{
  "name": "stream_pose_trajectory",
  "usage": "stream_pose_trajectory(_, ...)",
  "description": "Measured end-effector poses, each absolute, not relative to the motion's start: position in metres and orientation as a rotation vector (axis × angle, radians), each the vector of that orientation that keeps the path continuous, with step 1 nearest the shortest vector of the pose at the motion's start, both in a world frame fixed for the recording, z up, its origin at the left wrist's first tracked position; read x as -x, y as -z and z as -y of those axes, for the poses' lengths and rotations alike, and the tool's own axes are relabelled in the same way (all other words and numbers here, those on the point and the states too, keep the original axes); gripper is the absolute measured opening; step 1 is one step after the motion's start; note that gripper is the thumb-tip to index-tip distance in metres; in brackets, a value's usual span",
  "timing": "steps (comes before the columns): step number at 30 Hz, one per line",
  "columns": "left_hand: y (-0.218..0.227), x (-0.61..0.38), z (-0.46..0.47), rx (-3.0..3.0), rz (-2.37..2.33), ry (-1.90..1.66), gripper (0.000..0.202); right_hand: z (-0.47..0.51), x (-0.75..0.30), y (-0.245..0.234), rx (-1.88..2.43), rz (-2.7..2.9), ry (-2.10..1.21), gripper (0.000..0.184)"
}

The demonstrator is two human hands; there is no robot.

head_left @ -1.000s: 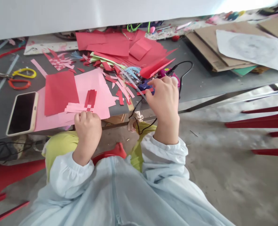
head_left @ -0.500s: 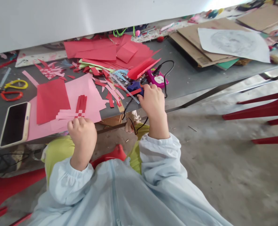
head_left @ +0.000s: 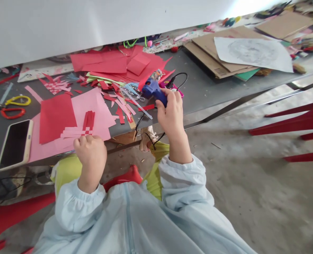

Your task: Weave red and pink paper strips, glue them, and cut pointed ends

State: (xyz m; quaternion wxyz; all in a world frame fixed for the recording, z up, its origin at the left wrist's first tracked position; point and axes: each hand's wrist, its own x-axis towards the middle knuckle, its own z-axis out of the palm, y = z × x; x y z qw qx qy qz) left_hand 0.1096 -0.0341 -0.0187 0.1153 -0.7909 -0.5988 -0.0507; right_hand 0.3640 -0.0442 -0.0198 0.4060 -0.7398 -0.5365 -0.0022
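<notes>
My right hand is wrapped round the handle of a blue hot glue gun, which is raised off the table. My left hand is closed at the table's front edge, over the lower end of a small weave of red and pink paper strips; its fingertips are hidden. Under the weave lie a pink paper sheet and a red paper square. Loose strips of cut paper are scattered between the hands. A purple box with a black cable sits just behind my right hand.
A phone and scissors lie at the left. Red sheets are piled at the back, below a white panel. Cardboard with a drawing lies right. A cable hangs off the edge.
My right hand has lifted and turned the glue gun, and its body now shows above the fingers. My left hand stays at the woven strips. The view has shifted slightly.
</notes>
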Motion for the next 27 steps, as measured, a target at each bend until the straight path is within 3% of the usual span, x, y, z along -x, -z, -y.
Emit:
stream_pose_trajectory(5,0.021,-0.108,0.034,2.305,1.711,0.107,0.034,0.046,-0.374,0.02,1.609,1.157,-0.25,0.046)
stream_pose_trajectory(17,0.02,-0.097,0.035,2.287,1.62,0.15,0.033,0.057,-0.382,0.007,1.053,0.738,-0.817,0.031)
stream_pose_trajectory(27,0.021,-0.081,0.025,2.319,1.847,0.388,0.024,0.047,-0.364,0.005,1.08,0.807,-1.186,0.04)
